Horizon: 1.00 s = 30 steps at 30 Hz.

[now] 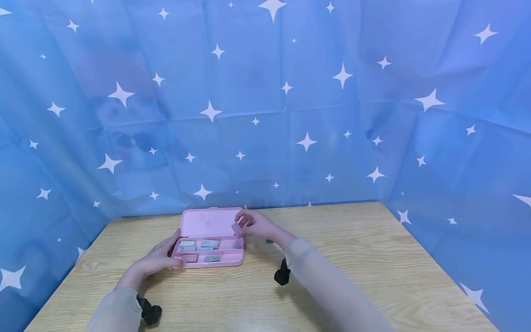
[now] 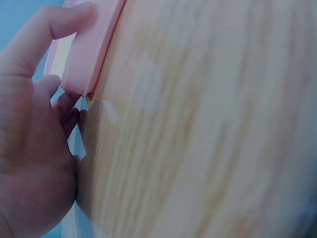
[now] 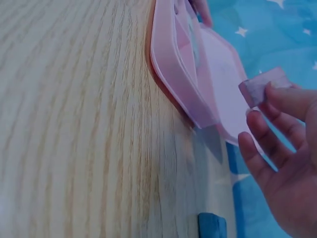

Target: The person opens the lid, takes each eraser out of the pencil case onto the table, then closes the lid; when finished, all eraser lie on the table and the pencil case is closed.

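Note:
A pink plastic case (image 1: pixel 202 264) lies on the table with its lid (image 1: pixel 207 222) raised at the back. Inside, divided compartments hold several small rectangular blocks, among them a bluish one (image 1: pixel 210 243), a reddish-brown one (image 1: pixel 190 258) and a greenish one (image 1: pixel 212 258). My left hand (image 1: pixel 159 257) grips the case's left end, thumb at the front corner; in the left wrist view, the thumb bends over the pink wall (image 2: pixel 94 44). Above the right compartment, my right hand (image 1: pixel 259 227) pinches a small pinkish-purple block (image 3: pixel 265 87) between thumb and fingers, clear of the case.
A small dark blue object (image 3: pixel 212 225) lies on the wooden table (image 1: pixel 352 258) right of the case, mostly hidden behind my right wrist in the head view. Blue cloth with white stars (image 1: pixel 249 138) hangs behind the table and along both sides.

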### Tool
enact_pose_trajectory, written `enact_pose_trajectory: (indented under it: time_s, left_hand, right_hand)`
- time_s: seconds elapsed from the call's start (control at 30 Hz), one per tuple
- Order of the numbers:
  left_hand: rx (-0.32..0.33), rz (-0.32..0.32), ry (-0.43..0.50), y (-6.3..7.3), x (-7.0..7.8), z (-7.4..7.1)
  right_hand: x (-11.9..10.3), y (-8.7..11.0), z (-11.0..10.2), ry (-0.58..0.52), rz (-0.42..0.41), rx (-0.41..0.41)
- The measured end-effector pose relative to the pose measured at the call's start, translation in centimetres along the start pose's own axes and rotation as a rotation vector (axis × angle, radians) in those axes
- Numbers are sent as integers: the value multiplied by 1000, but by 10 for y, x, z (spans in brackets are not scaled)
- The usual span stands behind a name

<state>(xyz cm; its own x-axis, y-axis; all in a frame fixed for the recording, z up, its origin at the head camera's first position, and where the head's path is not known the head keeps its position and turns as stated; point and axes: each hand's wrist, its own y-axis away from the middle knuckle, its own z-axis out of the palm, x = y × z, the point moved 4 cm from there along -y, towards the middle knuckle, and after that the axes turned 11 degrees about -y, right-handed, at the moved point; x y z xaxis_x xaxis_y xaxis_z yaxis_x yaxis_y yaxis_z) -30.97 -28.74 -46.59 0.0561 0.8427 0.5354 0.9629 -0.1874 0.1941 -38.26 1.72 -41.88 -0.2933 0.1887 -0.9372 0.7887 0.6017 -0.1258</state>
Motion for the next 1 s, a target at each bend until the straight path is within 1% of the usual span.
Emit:
enact_pose_trajectory:
  time_s: [0.3,0.5,0.63,0.77,1.0]
  left_hand:
    - [-11,-10,1,0,0,0]
    - [-11,-7,9,1,1,0]
    - [-10,-1,19,1,1,1]
    - [-6,1,17,1,1,1]
    - [-8,7,18,1,2,1]
  right_hand:
    - [4,11,-8,-142,-20,42]
    - [7,22,-14,-212,-2,82]
    - [12,30,-20,-219,31,118]
    - [16,37,-27,-194,63,155]
    - [19,48,-40,-166,87,209]
